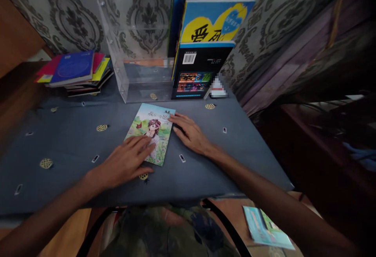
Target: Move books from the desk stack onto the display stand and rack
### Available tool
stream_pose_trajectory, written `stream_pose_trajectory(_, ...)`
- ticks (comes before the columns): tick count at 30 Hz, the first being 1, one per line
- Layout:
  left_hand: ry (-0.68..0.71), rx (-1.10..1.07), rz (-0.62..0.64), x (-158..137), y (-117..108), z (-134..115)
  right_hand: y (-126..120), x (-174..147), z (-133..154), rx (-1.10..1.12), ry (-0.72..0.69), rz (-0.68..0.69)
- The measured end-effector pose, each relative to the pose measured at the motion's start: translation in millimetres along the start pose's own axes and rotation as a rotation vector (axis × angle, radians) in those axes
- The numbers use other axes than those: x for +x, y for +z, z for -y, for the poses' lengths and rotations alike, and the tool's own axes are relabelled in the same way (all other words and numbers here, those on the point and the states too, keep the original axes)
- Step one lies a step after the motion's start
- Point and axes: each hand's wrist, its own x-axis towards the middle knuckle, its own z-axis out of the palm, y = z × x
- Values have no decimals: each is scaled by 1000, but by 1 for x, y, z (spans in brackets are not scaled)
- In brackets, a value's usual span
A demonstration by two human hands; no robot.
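Note:
A thin book [160,147] with an illustrated cover lies flat on the dark blue-grey tablecloth, showing a cartoon figure, green plants and a pale blue top. My left hand [129,160] rests over its lower left part, fingers stretched out across the cover. At the book's upper right edge, the fingertips of my right hand [190,133] touch the corner, with the fingers extended and the thumb apart. Neither hand is wrapped around the book.
Behind the book stands a clear acrylic rack [147,92] with several upright books [202,61] on its right side. A stack of books [73,69] sits at the back left. Below the table, at the right, lie light blue books [266,225]. A patterned curtain [149,14] hangs behind.

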Motion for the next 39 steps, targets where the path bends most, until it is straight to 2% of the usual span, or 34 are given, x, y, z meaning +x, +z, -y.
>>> stream_pose_trajectory(6,190,116,-58,3,6,-5,4,3,-4,18,-15,17)
stream_pose_trajectory(8,215,126,-61,5,5,-7,3,4,-2,27,-17,37)
stream_pose_trajectory(16,132,77,-61,12,-1,-17,-1,-1,23,141,-51,57)
stream_pose_trajectory(24,112,-37,-154,6,6,-12,0,-30,61,200,-158,91)
stream_pose_trajectory(28,-43,-83,-127,8,12,13,2,-40,72,192,-191,86)
stream_pose_trajectory(34,-256,-81,-32,43,33,84,2,-39,75,170,-191,91)
stream_pose_trajectory(36,-308,-93,-34,55,41,103,2,-38,76,168,-188,93)
stream_pose_trajectory(39,-352,-125,-77,64,52,115,4,-36,74,124,-180,124)
